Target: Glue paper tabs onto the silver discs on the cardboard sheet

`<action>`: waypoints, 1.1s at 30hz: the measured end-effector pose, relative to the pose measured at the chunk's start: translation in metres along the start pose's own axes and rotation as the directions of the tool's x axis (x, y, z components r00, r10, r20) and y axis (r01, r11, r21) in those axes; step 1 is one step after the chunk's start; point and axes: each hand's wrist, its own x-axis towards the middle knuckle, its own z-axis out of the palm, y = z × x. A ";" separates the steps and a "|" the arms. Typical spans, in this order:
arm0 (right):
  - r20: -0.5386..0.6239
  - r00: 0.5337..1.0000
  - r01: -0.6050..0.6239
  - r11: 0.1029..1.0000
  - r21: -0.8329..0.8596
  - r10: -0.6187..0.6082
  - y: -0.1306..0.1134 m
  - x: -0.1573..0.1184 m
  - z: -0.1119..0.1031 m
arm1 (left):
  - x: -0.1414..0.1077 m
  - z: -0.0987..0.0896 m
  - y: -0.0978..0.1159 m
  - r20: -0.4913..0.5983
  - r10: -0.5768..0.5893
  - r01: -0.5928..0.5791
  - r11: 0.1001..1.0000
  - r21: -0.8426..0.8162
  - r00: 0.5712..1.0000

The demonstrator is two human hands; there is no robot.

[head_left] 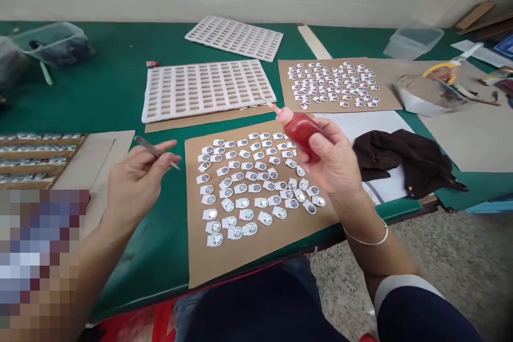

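My right hand is closed around a red squeeze bottle, its thin nozzle tilted up and to the left. In my left hand is a pair of metal tweezers, gripped between thumb and fingers with the tip pointing right. Between and below the hands lies a brown cardboard sheet. Rows of small round silver pieces on white tabs cover much of it. The bottle and right hand hide part of the sheet's right side.
A white slotted tray lies beyond the sheet, with another white tray behind. Further tabbed pieces sit on a second cardboard. A dark cloth rests at right; clear plastic bins stand at both far sides.
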 end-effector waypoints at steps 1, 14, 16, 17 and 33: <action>-0.017 1.000 0.022 0.999 -0.031 -0.023 -0.004 0.001 0.001 | -0.005 -0.006 -0.010 0.014 -0.004 0.003 0.998 0.069 1.000; 0.060 0.998 0.031 0.999 -0.040 -0.029 -0.013 0.056 0.054 | -0.031 -0.033 -0.013 0.130 0.372 -0.393 0.833 0.389 0.919; 0.075 0.997 -0.025 0.999 -0.038 0.028 -0.002 0.060 0.064 | -0.032 -0.016 0.001 0.143 0.489 -0.510 0.819 0.263 0.860; 0.073 0.995 -0.057 0.997 -0.059 0.061 0.004 0.061 0.069 | -0.032 -0.005 0.006 0.182 0.544 -0.572 0.798 0.191 0.819; 0.160 0.964 -0.209 0.977 -0.050 0.214 0.049 0.060 0.094 | -0.044 0.040 -0.030 0.341 0.655 -0.733 0.651 0.197 0.674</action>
